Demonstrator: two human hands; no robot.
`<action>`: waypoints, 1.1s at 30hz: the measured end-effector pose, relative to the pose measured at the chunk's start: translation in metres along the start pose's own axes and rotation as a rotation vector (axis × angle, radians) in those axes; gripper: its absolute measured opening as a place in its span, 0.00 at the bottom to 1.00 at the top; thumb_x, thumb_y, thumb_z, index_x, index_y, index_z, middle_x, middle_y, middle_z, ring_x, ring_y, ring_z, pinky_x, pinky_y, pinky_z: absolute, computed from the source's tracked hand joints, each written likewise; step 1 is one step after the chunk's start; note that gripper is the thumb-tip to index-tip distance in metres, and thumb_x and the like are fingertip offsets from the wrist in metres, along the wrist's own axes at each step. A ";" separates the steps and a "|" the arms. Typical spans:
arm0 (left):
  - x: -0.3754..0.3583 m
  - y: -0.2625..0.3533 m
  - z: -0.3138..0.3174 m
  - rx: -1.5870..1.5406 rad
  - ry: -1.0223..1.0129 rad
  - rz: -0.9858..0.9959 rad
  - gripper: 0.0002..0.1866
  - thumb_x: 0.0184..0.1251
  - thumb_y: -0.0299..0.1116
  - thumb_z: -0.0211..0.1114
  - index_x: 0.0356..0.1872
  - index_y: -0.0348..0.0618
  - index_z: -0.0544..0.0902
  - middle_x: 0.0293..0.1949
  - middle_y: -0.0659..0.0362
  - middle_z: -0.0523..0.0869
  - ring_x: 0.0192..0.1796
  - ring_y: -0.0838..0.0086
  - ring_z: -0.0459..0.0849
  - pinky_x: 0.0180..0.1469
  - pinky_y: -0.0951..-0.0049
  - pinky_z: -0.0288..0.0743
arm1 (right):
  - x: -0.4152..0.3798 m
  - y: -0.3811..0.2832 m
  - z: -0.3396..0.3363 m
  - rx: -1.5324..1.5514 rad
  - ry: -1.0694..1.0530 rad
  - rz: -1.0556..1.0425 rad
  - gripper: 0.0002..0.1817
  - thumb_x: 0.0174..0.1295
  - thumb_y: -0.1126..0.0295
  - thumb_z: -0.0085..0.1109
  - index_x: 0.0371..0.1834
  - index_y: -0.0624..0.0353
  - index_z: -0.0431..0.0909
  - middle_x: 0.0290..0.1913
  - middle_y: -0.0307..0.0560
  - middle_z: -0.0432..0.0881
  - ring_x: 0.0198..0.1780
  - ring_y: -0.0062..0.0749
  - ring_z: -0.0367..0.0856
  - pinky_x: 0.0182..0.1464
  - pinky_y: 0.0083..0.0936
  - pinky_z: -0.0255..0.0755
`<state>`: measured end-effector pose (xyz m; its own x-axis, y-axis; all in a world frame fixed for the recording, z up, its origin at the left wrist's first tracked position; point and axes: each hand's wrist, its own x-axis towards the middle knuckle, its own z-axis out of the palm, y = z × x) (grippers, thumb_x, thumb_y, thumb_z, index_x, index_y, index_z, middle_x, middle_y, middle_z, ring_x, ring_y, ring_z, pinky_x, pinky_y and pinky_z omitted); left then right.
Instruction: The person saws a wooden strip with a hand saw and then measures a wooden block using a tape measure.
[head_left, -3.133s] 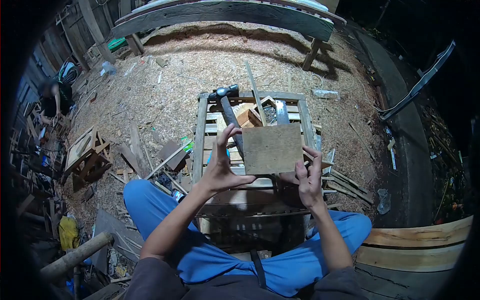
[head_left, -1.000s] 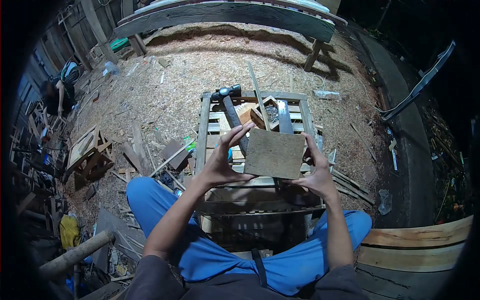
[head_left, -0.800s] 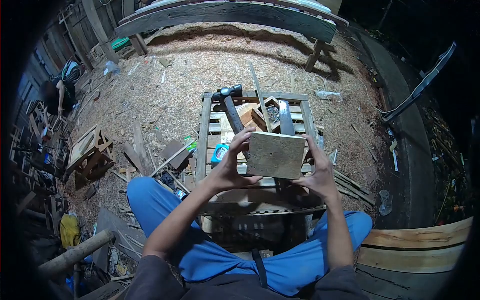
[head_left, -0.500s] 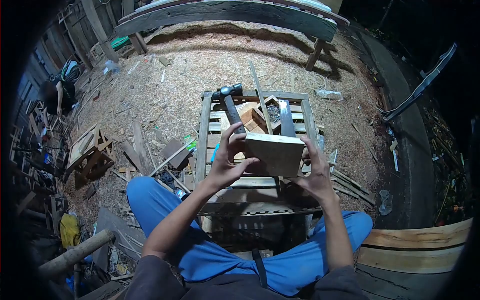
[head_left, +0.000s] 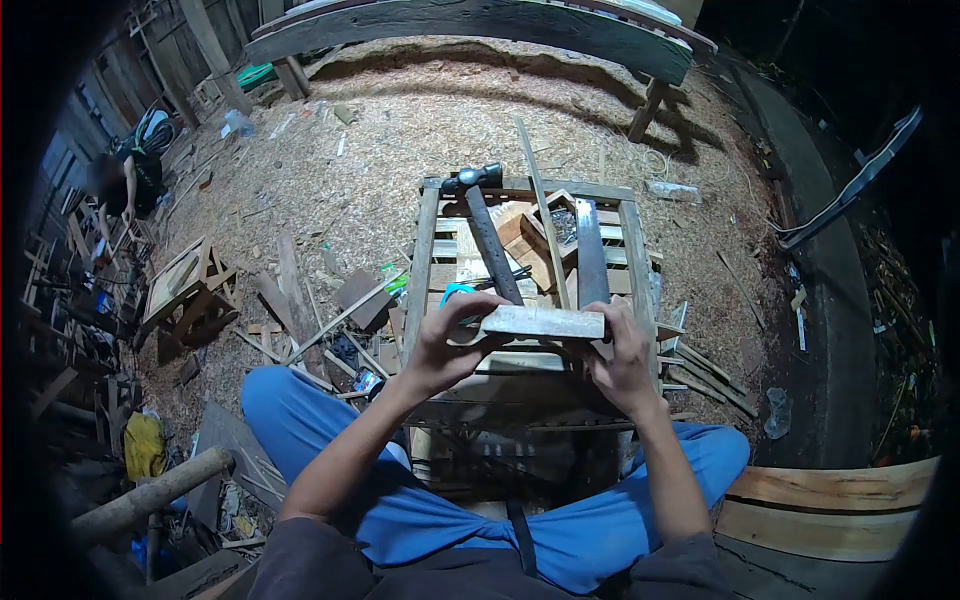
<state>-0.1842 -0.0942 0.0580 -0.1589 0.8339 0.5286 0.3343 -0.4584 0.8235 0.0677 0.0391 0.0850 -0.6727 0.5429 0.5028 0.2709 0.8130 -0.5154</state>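
Both hands hold a wooden board, seen nearly edge-on above a slatted wooden table. My left hand is closed on its left end, and my right hand grips the right end. Beyond the board, a hammer lies on the table with its head at the far edge. A thin wood strip crosses a small wooden box of nails. To the right of the box lies a flat metal blade. Something bright blue shows beside my left hand.
A small wooden frame stands on the left, with wood scraps around it. Another person bends down at the far left. A long bench spans the back. Planks lie at the lower right, near a round pole at lower left.
The board has tipped from showing its broad face to showing mostly its edge, and has moved slightly lower. The view has shifted a little, so the table appears farther right.
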 end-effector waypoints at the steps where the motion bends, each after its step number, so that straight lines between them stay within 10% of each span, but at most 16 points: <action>1: -0.002 0.001 -0.002 0.000 -0.006 0.022 0.32 0.62 0.19 0.78 0.67 0.38 0.77 0.57 0.53 0.89 0.63 0.66 0.88 0.66 0.66 0.82 | -0.001 0.000 0.004 0.004 0.002 -0.023 0.32 0.53 0.79 0.76 0.63 0.58 0.75 0.46 0.54 0.82 0.45 0.58 0.82 0.48 0.47 0.75; 17: -0.054 -0.010 -0.016 0.186 0.084 0.174 0.20 0.59 0.14 0.75 0.53 0.38 0.87 0.57 0.48 0.91 0.63 0.56 0.90 0.65 0.58 0.85 | -0.001 -0.021 0.027 0.098 -0.076 -0.001 0.32 0.47 0.81 0.75 0.60 0.55 0.80 0.37 0.46 0.78 0.42 0.45 0.79 0.48 0.41 0.74; 25: -0.037 0.009 -0.030 0.372 -0.214 0.175 0.26 0.49 0.27 0.83 0.49 0.43 0.80 0.64 0.52 0.88 0.68 0.51 0.86 0.66 0.55 0.82 | -0.002 -0.021 0.020 0.387 -0.064 0.129 0.18 0.66 0.72 0.64 0.58 0.63 0.78 0.44 0.53 0.78 0.46 0.49 0.78 0.51 0.39 0.74; 33: -0.037 0.014 -0.020 0.589 -0.605 0.041 0.26 0.57 0.51 0.79 0.47 0.45 0.80 0.79 0.48 0.73 0.83 0.50 0.65 0.78 0.44 0.62 | -0.005 -0.015 0.024 0.023 -0.139 0.007 0.15 0.72 0.80 0.58 0.60 0.64 0.81 0.44 0.56 0.80 0.45 0.52 0.79 0.52 0.41 0.74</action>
<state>-0.1925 -0.1380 0.0544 0.3329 0.9178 0.2163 0.7850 -0.3968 0.4757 0.0504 0.0189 0.0738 -0.7604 0.5127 0.3986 0.2610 0.8033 -0.5354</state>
